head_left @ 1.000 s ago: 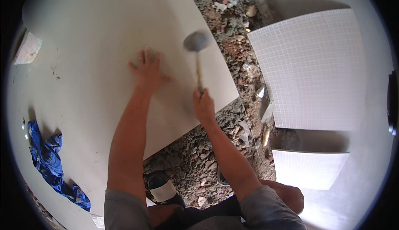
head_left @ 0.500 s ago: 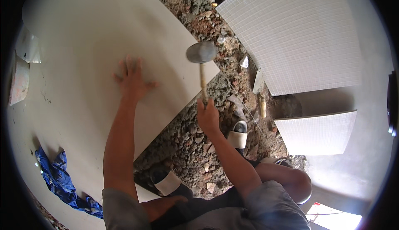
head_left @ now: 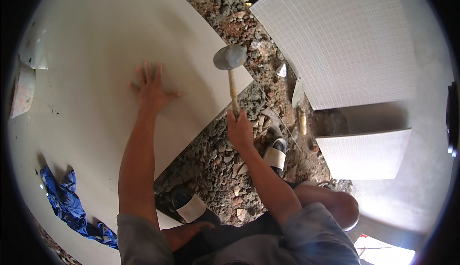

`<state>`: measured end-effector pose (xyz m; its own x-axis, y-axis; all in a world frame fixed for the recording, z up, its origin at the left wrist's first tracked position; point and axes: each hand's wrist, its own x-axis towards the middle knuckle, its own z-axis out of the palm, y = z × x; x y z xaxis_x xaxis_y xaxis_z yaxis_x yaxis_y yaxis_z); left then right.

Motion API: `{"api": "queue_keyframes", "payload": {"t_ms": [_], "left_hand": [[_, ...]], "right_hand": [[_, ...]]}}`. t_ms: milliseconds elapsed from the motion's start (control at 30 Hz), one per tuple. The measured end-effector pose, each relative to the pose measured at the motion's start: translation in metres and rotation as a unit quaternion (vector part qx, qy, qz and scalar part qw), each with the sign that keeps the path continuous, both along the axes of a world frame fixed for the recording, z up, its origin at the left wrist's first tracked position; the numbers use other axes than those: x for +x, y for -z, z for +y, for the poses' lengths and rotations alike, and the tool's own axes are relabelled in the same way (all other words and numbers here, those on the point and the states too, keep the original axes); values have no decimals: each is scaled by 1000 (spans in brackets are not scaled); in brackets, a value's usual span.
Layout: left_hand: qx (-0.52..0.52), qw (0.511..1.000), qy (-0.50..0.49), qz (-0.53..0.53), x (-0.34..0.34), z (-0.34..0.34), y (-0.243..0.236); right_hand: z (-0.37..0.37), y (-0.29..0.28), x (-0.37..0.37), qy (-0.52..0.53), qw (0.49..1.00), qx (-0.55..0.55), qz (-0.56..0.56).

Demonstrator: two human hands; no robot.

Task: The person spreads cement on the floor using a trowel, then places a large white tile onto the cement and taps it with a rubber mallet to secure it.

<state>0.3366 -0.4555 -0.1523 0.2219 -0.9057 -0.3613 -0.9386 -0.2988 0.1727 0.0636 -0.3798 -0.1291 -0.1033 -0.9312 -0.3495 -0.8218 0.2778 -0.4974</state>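
With fingers spread, my left hand (head_left: 152, 90) lies on a large pale floor tile (head_left: 191, 121). My right hand (head_left: 241, 131) is closed round the light handle of a rubber mallet (head_left: 230, 57). The mallet's dark grey head is over the tile's right-hand part, near the corner that juts out over the rubble. Whether the head touches the tile or hangs just above it, I cannot tell.
Rough rubble and mortar (head_left: 215, 164) border the tile, with my sandalled feet on them. A trowel (head_left: 298, 95) and a thin string (head_left: 282, 119) lie right of the mallet. Two grid-backed tiles (head_left: 345, 44) are at the right. Blue cloth (head_left: 69, 202) and a bucket (head_left: 24, 87) are at the left.
The mallet head has shifted slightly left and up in the picture, still in my right hand. My left hand stays in nearly the same place on the tile.
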Motion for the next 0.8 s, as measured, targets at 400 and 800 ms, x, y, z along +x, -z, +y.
{"api": "queue_keyframes", "payload": {"t_ms": [400, 800], "left_hand": [[-7, 996, -79, -42, 99, 110, 12], [-9, 969, -244, -43, 146, 211, 21]], "right_hand": [[32, -25, 30, -87, 982, -109, -126], [58, -20, 81, -269, 961, 1, -57]]}}
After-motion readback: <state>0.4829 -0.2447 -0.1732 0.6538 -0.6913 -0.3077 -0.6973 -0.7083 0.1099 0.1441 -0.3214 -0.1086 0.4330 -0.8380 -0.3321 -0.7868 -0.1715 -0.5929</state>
